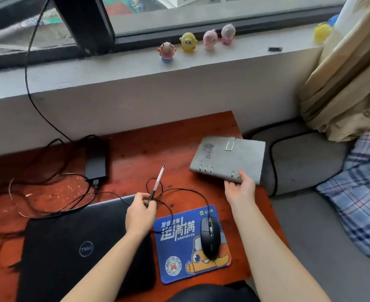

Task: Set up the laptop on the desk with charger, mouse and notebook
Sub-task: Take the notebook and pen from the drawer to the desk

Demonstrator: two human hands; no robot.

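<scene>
A closed black laptop (70, 247) lies at the front left of the red-brown desk (136, 149). Behind it sits the black charger brick (96, 162), its cables looping over the desk. A black wired mouse (210, 236) rests on a blue mouse pad (179, 243) at the front right. My right hand (240, 190) grips the near edge of a grey ring-bound notebook (227, 158), held over the desk's far right corner. My left hand (141, 212) pinches a pen (156, 183) that points away from me.
Several small toy figures (188, 42) stand on the grey windowsill behind the desk. A grey cushion (301, 162) and a plaid cloth (358, 192) lie to the right, under a beige curtain (343, 73). A black cable (31, 88) runs up to the window.
</scene>
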